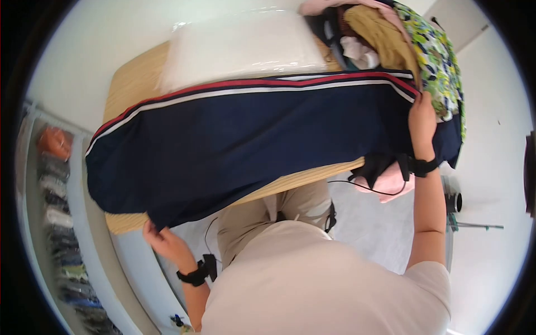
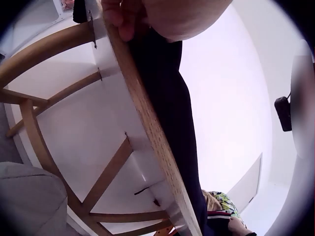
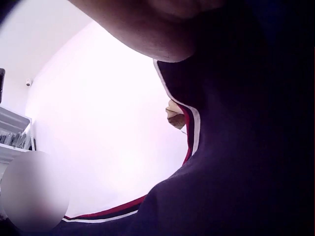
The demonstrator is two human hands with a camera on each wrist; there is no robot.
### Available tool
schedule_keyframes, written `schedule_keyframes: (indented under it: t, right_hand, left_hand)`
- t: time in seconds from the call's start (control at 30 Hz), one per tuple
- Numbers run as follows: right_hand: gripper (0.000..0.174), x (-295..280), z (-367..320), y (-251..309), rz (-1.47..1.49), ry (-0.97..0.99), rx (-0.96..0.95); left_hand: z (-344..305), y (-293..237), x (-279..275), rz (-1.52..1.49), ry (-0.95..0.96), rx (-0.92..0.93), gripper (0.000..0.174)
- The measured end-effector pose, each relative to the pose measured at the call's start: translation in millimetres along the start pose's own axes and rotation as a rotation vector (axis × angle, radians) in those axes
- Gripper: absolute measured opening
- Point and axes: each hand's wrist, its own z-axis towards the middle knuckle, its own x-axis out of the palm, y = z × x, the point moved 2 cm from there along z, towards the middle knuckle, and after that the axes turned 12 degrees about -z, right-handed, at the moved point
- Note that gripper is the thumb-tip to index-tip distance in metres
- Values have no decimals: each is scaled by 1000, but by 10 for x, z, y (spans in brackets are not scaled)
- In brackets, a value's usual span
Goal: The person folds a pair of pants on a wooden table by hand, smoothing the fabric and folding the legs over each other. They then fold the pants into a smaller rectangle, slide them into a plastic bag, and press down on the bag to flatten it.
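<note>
Navy trousers (image 1: 251, 134) with a red and white side stripe lie lengthwise across the wooden table (image 1: 125, 223). Their near left corner hangs past the front edge, where my left hand (image 1: 167, 244) pinches the cloth between thumb and fingers. At the opposite end my right hand (image 1: 422, 120) grips the striped leg end, with its fingertips partly hidden by the fabric. The left wrist view has the left hand (image 2: 182, 17) right at the table edge, dark cloth under it. Close to the right wrist camera, the navy cloth (image 3: 236, 162) fills much of the view below the hand.
Clear plastic bags (image 1: 245, 47) lie behind the trousers. A pile of clothes, with a tan garment (image 1: 377, 33) and a floral one (image 1: 430, 56), rises at the back right. Pink cloth (image 1: 391, 181) hangs below the table's right end. Shelves (image 1: 61, 218) with bagged items stand left.
</note>
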Motion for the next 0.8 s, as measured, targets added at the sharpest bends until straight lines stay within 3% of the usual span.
schedule_keyframes:
  t: [0.07, 0.17, 0.23, 0.3, 0.37, 0.43, 0.5, 0.53, 0.6, 0.67, 0.73, 0.8]
  right_hand:
    - [25, 145, 36, -28, 88, -75, -41]
    - [29, -301, 305, 216, 90, -62, -56]
    - [32, -527, 694, 297, 145, -216, -138]
    - [33, -685, 1256, 343, 142, -272, -268]
    - [34, -739, 1846, 327, 92, -306, -322]
    - [38, -529, 2596, 141, 56, -374, -316]
    - [37, -385, 3076, -66, 1, -354, -280]
    - [36, -208, 3322, -220, -41, -379, -282]
    - [35, 120, 3575, -400, -38, -332, -288]
    - [33, 379, 3625, -453, -53, -276, -291]
    - [32, 756, 3552, -450, -278, 36, -367]
    - [33, 1352, 3671, -615, -288, 116, -512]
  left_hand:
    - [-2, -51, 87, -9, 33, 19, 30]
    - [25, -134, 96, -4, 84, -14, 33]
    - [79, -163, 103, 39, 101, -55, 36]
    - [113, -199, 152, -29, 71, 179, 33]
    - [99, -259, 127, 80, 83, 246, 30]
    - [93, -341, 110, 200, 76, 308, 27]
    - [50, -471, 118, 323, 185, 543, 21]
    - [51, -499, 99, 339, 166, 540, 21]
    - [39, -552, 147, 336, 530, 600, 23]
    - [25, -616, 265, 344, 621, 596, 25]
    - [9, -592, 402, 341, 1051, 273, 24]
    - [83, -703, 400, 340, 1137, 191, 26]
